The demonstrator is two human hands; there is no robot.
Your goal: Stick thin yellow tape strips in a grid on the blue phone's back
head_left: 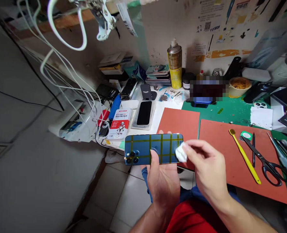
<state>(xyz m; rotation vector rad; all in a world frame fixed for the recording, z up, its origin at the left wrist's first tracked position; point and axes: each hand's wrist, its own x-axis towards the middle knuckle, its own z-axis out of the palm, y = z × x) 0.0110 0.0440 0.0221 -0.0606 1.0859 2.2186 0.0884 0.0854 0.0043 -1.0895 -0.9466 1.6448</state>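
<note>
A blue smartphone [166, 149] lies back side up across my left hand [164, 181], whose thumb presses on its back from below. Greenish-yellow strips cross the phone's back in a grid, and its camera lenses sit at the left end. My right hand [207, 165] pinches a crumpled white tissue [181, 152] between thumb and fingers. The tissue is against the right end of the phone. Both hands are in front of the table's near edge, with the phone held above the floor.
On an orange-red mat [235, 155] lie a yellow brush [245, 158] and black scissors [262, 158]. Behind the phone are another phone [144, 113] in a clear tray, a battery box [119, 124] and a spray can [175, 64]. White cables [68, 74] hang at the left.
</note>
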